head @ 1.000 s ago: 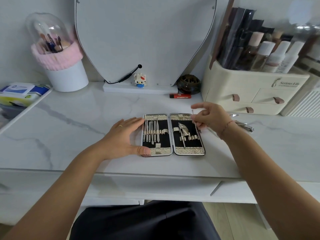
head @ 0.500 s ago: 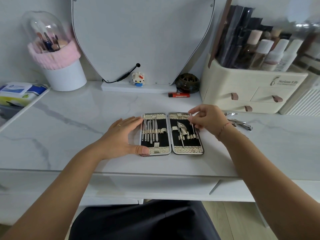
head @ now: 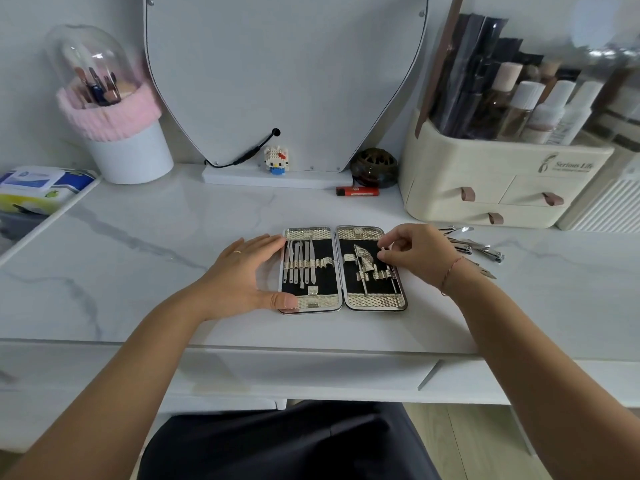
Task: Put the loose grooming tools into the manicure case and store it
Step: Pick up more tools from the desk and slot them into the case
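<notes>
The manicure case (head: 375, 301) lies open and flat on the marble desk, black inside with gold trim. Its left half carries several thin metal tools under a strap; the right half carries a few more. My left hand (head: 242, 275) lies flat against the case's left edge, thumb on its near corner. My right hand (head: 417, 252) hovers over the right half and pinches a thin metal tool (head: 389, 271) that stands in the strap loops there. Several loose nail clippers and nippers (head: 474, 245) lie on the desk just right of my right hand.
A cream drawer organiser (head: 498, 188) with bottles stands at the back right. A red lighter (head: 356, 191), a dark round pot (head: 374, 167) and a toy figure (head: 276, 160) sit by the mirror base. A brush holder (head: 110, 109) stands back left.
My right hand has lowered the thin tool from the case's top right edge down into the strap loops of the right half. My left hand has stayed put.
</notes>
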